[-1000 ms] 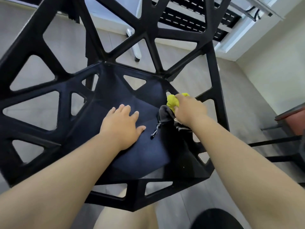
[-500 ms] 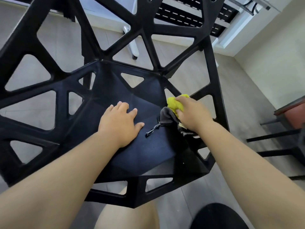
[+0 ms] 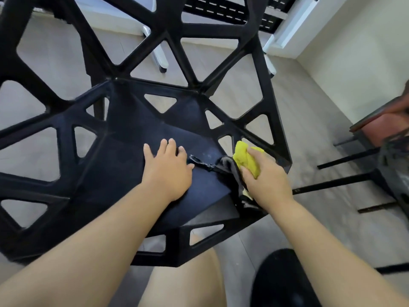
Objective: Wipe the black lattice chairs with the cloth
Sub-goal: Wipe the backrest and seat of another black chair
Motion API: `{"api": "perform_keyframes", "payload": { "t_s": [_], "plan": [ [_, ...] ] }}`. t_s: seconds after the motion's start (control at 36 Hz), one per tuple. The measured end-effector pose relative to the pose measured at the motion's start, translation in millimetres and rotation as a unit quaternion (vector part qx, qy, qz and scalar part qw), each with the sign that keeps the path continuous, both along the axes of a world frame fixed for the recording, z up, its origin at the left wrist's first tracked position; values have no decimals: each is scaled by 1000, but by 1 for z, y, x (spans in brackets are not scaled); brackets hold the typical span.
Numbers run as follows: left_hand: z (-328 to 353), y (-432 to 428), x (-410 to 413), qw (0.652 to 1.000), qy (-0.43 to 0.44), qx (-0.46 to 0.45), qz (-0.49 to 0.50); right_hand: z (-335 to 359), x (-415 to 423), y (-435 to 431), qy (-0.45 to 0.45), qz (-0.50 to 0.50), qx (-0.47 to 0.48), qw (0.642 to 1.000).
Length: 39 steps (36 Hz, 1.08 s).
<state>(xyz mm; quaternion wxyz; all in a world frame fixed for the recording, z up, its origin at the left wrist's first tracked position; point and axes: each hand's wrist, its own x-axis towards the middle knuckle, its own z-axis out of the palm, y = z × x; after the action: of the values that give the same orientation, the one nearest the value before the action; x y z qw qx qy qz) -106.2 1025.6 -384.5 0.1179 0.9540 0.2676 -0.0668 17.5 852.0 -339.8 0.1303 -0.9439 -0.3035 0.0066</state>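
On the seat's right edge, the right hand (image 3: 269, 182) is gripping the cloth (image 3: 245, 159): fingers (image 3: 256, 152) curling over the yellow wad from above, thumb closing in from the side, wad sitting between thumb and index. Grey part of the cloth is hanging out under the palm and lying on the seat; a frayed strand is trailing left, ending just beside the left thumb. Near the seat's middle, the left hand (image 3: 168, 171) is resting flat on the black lattice chair (image 3: 132, 134), fingers (image 3: 170, 145) straight and slightly spread, holding nothing. Chair is standing on a grey floor (image 3: 309, 120). Off the chair's right side, a reddish seat (image 3: 380, 127) on black legs is standing apart from it.
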Motion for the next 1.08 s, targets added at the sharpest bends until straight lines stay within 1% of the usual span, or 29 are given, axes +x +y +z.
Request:
{"api": "perform_keyframes", "payload": {
  "t_s": [0.11,0.22,0.28,0.33,0.44,0.53,0.61,0.67,0.75,0.83,0.89,0.92,0.94,1.0,1.03,1.08],
  "plan": [
    [-1,0,2,1000,-11,7,-1,5,8,-13,1,67,5,998],
    [-2,1,2,1000,-16,9,-3,-4,-11,-9,-70,157,28,985],
    [-2,1,1,1000,-22,15,-4,-9,-13,-1,-65,159,22,985],
    [-2,1,1,1000,-24,16,-6,-10,-7,12,-54,140,-7,989],
    [-4,3,0,999,-34,10,-10,-14,25,65,-50,136,-119,982],
    [-4,6,-1,999,-41,-3,-8,-22,45,107,-50,144,-148,977],
    [-3,6,-1,999,-44,-19,-2,-25,47,124,-26,151,-119,981],
    [1,6,-1,998,-53,-38,3,-19,39,122,17,173,-95,980],
    [8,8,-4,992,-78,-93,21,-10,18,100,104,233,-63,965],
    [12,10,-7,984,-111,-133,37,-6,-3,69,128,266,-63,953],
    [11,10,-8,980,-126,-147,46,0,-4,48,133,248,-72,957],
    [11,9,-8,983,-118,-137,41,5,-2,37,125,230,-82,962],
    [10,9,-7,986,-108,-125,35,8,2,27,105,204,-96,969],
    [8,6,-6,988,-99,-110,36,11,9,12,33,146,-112,982],
    [8,5,-5,989,-98,-103,40,10,11,8,-2,118,-103,988],
    [7,4,-3,991,-93,-85,39,5,10,7,-26,58,-70,996]
  ]
}}
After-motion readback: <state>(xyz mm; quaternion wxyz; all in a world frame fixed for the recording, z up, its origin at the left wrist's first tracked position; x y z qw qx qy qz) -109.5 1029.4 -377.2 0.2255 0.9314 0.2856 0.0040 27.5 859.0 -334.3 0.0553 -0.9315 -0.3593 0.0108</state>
